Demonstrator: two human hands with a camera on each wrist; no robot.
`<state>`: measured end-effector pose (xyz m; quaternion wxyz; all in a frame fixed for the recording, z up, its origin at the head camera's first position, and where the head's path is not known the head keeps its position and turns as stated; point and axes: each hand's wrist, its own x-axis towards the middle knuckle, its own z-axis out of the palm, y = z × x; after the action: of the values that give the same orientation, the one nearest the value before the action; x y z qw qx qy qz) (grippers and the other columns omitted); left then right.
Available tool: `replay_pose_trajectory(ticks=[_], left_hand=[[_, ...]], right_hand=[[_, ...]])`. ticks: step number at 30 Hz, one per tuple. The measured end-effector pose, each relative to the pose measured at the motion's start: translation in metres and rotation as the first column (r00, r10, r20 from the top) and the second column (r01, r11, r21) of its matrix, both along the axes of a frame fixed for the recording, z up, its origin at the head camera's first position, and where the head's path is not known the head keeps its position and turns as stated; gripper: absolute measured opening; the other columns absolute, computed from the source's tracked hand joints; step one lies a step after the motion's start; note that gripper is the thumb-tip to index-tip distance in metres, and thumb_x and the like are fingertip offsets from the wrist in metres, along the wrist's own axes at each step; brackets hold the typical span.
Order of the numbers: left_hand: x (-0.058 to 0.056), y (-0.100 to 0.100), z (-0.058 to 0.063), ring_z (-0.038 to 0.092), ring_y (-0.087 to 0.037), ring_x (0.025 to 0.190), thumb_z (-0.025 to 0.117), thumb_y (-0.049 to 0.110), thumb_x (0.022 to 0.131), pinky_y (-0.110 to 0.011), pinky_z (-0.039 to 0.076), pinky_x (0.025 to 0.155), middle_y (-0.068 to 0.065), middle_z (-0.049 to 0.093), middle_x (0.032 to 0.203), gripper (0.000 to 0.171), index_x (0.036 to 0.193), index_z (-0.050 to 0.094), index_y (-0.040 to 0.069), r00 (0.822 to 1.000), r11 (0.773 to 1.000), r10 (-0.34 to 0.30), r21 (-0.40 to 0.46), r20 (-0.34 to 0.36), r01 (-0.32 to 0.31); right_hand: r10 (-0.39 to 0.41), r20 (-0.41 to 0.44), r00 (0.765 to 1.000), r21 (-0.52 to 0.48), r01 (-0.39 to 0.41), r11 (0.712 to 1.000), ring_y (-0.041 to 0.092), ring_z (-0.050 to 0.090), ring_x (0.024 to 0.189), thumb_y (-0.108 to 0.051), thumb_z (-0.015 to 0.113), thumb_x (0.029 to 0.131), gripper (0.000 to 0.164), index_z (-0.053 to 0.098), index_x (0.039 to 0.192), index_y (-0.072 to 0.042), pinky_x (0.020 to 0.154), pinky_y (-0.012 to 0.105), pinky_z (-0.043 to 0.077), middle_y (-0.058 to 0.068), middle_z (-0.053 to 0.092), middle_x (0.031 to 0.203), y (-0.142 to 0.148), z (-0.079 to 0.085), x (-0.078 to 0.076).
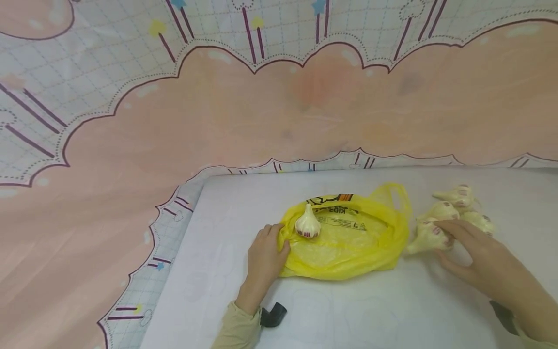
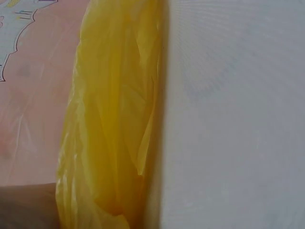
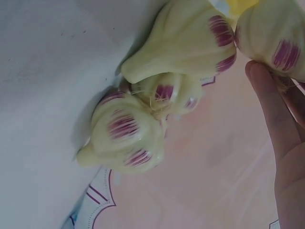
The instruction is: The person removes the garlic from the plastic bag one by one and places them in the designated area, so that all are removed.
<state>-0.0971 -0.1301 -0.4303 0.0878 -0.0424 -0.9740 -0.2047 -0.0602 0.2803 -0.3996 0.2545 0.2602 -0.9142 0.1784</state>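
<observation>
A yellow plastic bag (image 1: 335, 261) lies with its mouth spread wide on the white table, and its side fills much of the left wrist view. My left hand (image 1: 265, 252) grips the left edge of the bag. One garlic bulb (image 1: 307, 224) sits upright inside, near that edge. At the right, my right hand (image 1: 484, 254) holds another garlic bulb (image 1: 426, 237) between fingers and thumb, beside the bag's right end. The right wrist view shows fingers (image 3: 267, 90) against this purple-marked bulb (image 3: 274, 36). Several more bulbs (image 3: 128, 131) lie close beside it.
The loose garlic bulbs (image 1: 462, 196) form a cluster on the right of the white table (image 1: 226, 208). Behind and to the left hangs a pink patterned cloth (image 1: 279, 106). A black wrist strap (image 1: 273, 315) shows at the left sleeve.
</observation>
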Motion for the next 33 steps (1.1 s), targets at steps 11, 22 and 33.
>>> replay_pose_trajectory(ticks=[11, 22, 33], left_hand=[[0.000, 0.000, 0.001, 0.062, -0.028, 0.105, 0.069, 0.021, 0.089, -0.044, 0.054, 0.087, -0.011, 0.066, 0.115, 0.038, 0.124, 0.064, 0.005, 1.000, 1.000, -0.001, 0.001, 0.002, 0.001], [-0.001, 0.001, 0.001, 0.063, -0.028, 0.105, 0.068, 0.021, 0.089, -0.044, 0.055, 0.087, -0.010, 0.066, 0.116, 0.038, 0.125, 0.064, 0.006, 1.000, 1.000, 0.001, -0.003, 0.007, -0.001], [-0.001, 0.000, -0.001, 0.062, -0.027, 0.104, 0.068, 0.021, 0.090, -0.043, 0.055, 0.087, -0.010, 0.066, 0.115, 0.038, 0.125, 0.064, 0.006, 1.000, 1.000, 0.007, 0.005, 0.023, -0.007]], right_hand=[[-0.028, -0.003, 1.000, 0.005, 0.028, 1.000, 0.018, 0.057, 0.080, -0.071, 0.036, 0.093, 0.079, 0.062, 0.126, -0.004, 0.074, 0.020, 0.047, 0.008, 0.065, 0.111, 0.006, -0.004, 0.004], [-0.025, 0.012, 1.000, 0.009, 0.025, 1.000, 0.011, 0.052, 0.073, -0.069, 0.046, 0.091, 0.073, 0.062, 0.123, -0.005, 0.065, 0.015, 0.047, -0.002, 0.061, 0.097, 0.012, -0.010, 0.008], [-0.122, 0.149, 0.981, 0.059, 0.114, 0.992, 0.025, 0.060, 0.079, -0.022, 0.088, 0.066, 0.070, 0.057, 0.126, -0.006, 0.065, 0.052, 0.055, 0.010, 0.063, 0.104, 0.023, -0.017, 0.013]])
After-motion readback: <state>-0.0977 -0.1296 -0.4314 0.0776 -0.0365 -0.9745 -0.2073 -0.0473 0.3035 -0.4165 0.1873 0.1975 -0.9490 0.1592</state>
